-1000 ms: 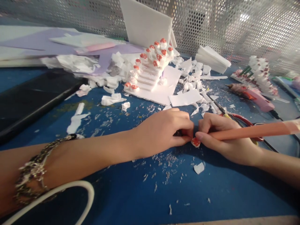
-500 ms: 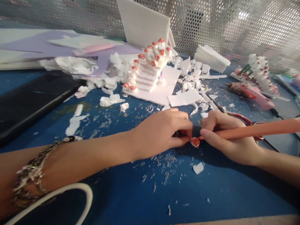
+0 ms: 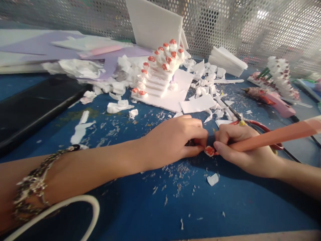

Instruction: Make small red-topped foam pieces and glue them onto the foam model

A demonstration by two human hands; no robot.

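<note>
My left hand (image 3: 175,140) rests on the blue table (image 3: 140,207), its fingers pinched on a small white foam piece with a red top (image 3: 209,151). My right hand (image 3: 240,150) grips a long orange pen-like tool (image 3: 276,135) whose tip touches that red-topped piece. A chain bracelet (image 3: 35,180) sits on my left wrist. Behind the hands stands a white stepped foam model (image 3: 160,80) carrying several similar red-topped pieces.
White foam scraps (image 3: 212,179) and crumbs litter the table. Red-handled scissors (image 3: 260,127) lie behind my right hand. A pink glue gun (image 3: 273,102) lies at right, near a second foam model (image 3: 278,78). A black slab (image 3: 32,107) is at left, a perforated metal wall (image 3: 250,26) behind.
The orange tool's far end has tilted up a little and its tip has shifted on the red-topped piece. Both hands stay in nearly the same place.
</note>
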